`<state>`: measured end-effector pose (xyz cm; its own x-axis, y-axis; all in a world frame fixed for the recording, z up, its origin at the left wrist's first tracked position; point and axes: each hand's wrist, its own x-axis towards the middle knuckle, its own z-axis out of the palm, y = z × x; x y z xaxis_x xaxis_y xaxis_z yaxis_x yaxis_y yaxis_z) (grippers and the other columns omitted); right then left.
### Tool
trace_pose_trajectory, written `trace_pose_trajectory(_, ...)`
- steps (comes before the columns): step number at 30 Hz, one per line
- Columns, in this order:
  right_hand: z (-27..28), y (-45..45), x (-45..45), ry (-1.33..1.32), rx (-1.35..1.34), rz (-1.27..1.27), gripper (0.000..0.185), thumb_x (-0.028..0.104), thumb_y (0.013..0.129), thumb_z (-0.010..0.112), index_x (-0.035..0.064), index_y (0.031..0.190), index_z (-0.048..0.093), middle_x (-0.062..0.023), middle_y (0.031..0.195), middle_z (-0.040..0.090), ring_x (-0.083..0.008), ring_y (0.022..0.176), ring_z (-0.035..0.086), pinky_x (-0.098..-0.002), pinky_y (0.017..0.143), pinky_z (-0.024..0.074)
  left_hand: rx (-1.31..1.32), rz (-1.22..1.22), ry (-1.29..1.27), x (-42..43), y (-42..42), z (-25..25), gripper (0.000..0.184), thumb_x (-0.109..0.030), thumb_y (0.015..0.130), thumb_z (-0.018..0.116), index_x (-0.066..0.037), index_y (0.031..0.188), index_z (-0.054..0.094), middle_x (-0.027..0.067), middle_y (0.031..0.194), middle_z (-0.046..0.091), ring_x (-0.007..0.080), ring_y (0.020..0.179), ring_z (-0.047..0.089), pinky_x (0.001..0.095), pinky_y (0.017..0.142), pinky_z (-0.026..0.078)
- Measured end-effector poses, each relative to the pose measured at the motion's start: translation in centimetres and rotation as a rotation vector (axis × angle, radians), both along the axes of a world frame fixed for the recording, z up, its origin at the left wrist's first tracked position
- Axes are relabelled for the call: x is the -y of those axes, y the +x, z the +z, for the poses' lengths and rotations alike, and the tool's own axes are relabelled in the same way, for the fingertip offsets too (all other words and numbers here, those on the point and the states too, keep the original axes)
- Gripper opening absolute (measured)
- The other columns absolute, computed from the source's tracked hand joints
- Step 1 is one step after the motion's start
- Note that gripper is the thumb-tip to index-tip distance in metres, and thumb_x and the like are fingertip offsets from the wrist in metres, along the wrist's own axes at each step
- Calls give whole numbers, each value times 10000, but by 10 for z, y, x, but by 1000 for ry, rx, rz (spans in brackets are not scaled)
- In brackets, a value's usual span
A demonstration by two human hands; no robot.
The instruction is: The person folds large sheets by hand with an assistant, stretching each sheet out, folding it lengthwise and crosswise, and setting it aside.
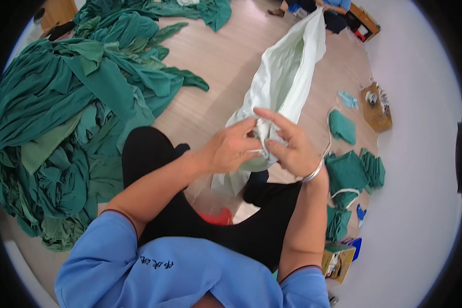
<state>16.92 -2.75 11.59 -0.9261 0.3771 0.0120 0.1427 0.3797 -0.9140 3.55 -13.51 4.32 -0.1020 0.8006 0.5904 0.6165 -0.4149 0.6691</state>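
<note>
A long pale white-green cloth point(264, 87) stretches from my hands to a person at the far end of the floor. My left hand point(230, 146) is closed, its fingers curled on the bunched near end of this cloth. On the other side of the bunch, my right hand point(292, 151) has its index finger stretched out over the cloth and its thumb pressed against the gathered edge. Its other fingers are partly hidden. A loose part of the cloth hangs below the hands, between my knees.
A large heap of green cloths point(61, 102) lies to the left. Along the right wall are folded green cloths point(346, 169), white cord, a cardboard box point(376, 108) and another box point(339, 262). Something red point(215, 216) lies between my legs. The other person point(336, 10) sits far ahead.
</note>
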Motion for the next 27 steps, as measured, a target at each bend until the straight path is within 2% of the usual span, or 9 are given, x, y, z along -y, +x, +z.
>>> trace_pose_trajectory(4,-4,3,-7,-101,174,37,394,11,727,476,6,1119,512,-45,642,546,-100,447,463,-235,431,402,-139,-183,-27,-3,-4,-3,158,-102,697,637,-28,827,588,128,898,514,311,783,532,354,703,435)
trace_pose_trajectory(8,-8,-9,-7,-200,-149,-211,89,57,787,496,-14,813,544,-41,577,529,-77,390,457,-212,361,349,134,-48,173,-12,2,-10,134,-75,721,633,-5,827,591,113,763,559,258,723,565,332,671,443)
trace_pose_trajectory(11,18,-26,-7,-174,-385,-248,118,101,808,534,-14,834,543,-47,589,549,-91,421,500,-205,397,389,502,129,-27,-18,-7,-28,131,-52,707,611,-4,827,589,128,782,573,250,701,568,325,644,447)
trace_pose_trajectory(14,69,-39,-10,-8,-572,-233,128,93,808,528,-27,850,547,-74,566,550,-129,406,511,-235,409,417,273,441,-193,-29,-18,-68,165,-66,709,576,-15,864,595,153,793,587,292,709,576,348,643,454)
trace_pose_trajectory(16,113,-32,-9,489,-289,-428,194,151,816,488,39,679,569,-49,556,566,-165,543,579,-332,544,483,34,680,-560,-31,-26,-95,199,-99,716,556,-34,897,606,179,830,594,324,775,584,374,669,460)
trace_pose_trajectory(17,134,-27,-2,496,-290,-424,194,151,816,488,39,679,569,-49,556,566,-165,543,579,-332,544,483,39,682,-554,-29,-29,-102,199,-99,716,556,-34,897,606,179,830,594,324,775,584,374,669,460)
trace_pose_trajectory(19,167,-11,-5,94,-690,-278,157,97,831,446,-2,751,539,-78,613,553,-167,565,547,-302,597,480,250,923,-700,-23,-36,-112,210,-109,716,554,-67,909,623,177,877,607,338,832,583,395,705,460)
trace_pose_trajectory(23,226,83,-64,-144,-805,-336,136,85,823,509,-38,858,556,-143,765,599,-222,744,585,-340,744,482,487,1084,-749,-11,-76,-140,211,-103,717,554,-138,906,642,144,906,622,327,835,587,387,716,463)
trace_pose_trajectory(27,233,199,-69,-63,-880,-751,112,85,811,536,-15,766,556,-104,701,579,-176,643,535,-313,679,491,450,1028,-776,5,-78,-115,234,-68,718,538,-142,923,626,142,881,621,316,813,591,395,689,462)
